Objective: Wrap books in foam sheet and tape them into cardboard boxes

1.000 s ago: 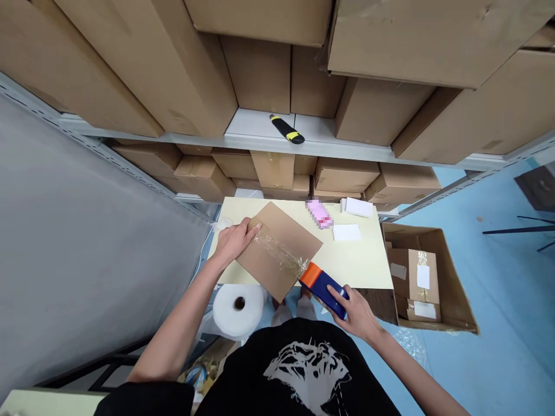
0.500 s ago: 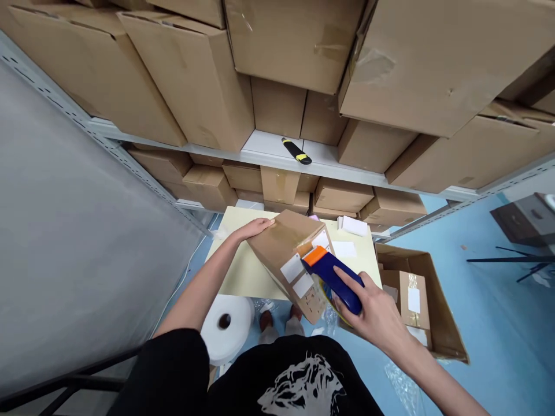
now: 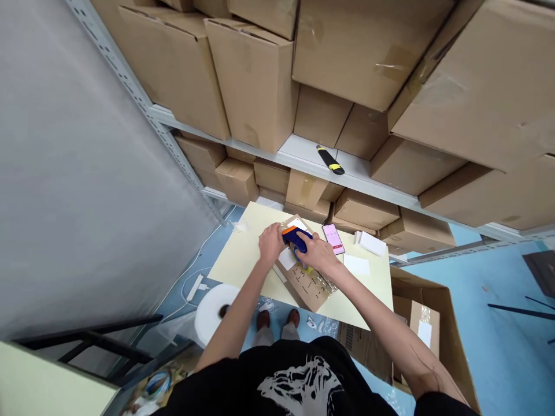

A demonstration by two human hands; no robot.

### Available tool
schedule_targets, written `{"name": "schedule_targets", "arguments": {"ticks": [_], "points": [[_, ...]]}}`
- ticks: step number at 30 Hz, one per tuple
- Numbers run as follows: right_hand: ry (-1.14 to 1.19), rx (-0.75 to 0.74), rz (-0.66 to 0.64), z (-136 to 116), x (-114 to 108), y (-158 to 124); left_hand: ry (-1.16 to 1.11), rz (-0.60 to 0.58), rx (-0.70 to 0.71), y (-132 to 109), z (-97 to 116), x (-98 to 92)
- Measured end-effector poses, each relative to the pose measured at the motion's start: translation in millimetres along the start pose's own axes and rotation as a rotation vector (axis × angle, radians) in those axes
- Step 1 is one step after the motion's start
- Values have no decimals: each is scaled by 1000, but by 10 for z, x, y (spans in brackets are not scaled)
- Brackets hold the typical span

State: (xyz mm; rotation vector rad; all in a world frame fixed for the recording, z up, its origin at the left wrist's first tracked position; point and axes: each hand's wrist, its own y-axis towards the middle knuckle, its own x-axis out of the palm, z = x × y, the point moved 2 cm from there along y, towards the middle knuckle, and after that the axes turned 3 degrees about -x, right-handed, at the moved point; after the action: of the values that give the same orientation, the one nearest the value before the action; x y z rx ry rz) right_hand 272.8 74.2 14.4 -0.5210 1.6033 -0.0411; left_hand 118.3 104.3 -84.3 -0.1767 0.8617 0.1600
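A cardboard box (image 3: 309, 289) stands tilted on the pale yellow table (image 3: 238, 254), with white labels and dark handwritten marks on the side facing me. My right hand (image 3: 321, 253) grips a blue tape dispenser (image 3: 299, 238) with an orange front, and its head lies against the box's far left part. Clear tape shines on the box beneath my right wrist. My left hand (image 3: 270, 242) is curled over the box's left edge, right beside the dispenser's head; its fingertips are partly hidden.
A phone (image 3: 333, 238) with a pink screen, a stack of white labels (image 3: 371, 243) and a white sheet (image 3: 356, 264) lie on the table's right. Shelves (image 3: 364, 185) ahead hold boxes and a black-yellow utility knife (image 3: 330, 160). A white roll (image 3: 210, 312) and a large open carton (image 3: 455, 323) flank the table.
My right hand has carried the dispenser left across the box to beside my left hand. The box has turned and sits lower, uncovering the phone. My view has shifted left.
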Motion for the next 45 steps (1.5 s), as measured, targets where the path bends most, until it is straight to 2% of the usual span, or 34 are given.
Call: {"name": "schedule_targets", "arguments": {"ticks": [2, 5, 11, 15, 20, 24, 27, 32, 40, 45], "points": [[-18, -11, 26, 25, 38, 28, 24, 72, 14, -101, 25, 130], [-8, -30, 24, 72, 77, 25, 55, 138, 30, -123, 2, 252], [60, -46, 6, 124, 136, -182, 125, 205, 42, -70, -52, 304], [126, -50, -12, 398, 184, -660, 174, 222, 47, -49, -46, 337], [119, -51, -38, 900, 297, -1526, 212, 220, 44, -19, -47, 373], [106, -65, -38, 1143, 493, -2074, 233, 214, 27, 8, -38, 401], [109, -79, -24, 1239, 706, -2306, 249, 212, 15, 24, -35, 425], [59, -85, -7, 1329, 1079, -2370, 286, 249, 48, 31, -46, 450], [38, -136, 49, 1461, 1487, -2116, 300, 200, 45, 47, -68, 393], [71, -141, 113, 1498, 1886, -1988, 317, 148, 41, 134, -140, 360]]}}
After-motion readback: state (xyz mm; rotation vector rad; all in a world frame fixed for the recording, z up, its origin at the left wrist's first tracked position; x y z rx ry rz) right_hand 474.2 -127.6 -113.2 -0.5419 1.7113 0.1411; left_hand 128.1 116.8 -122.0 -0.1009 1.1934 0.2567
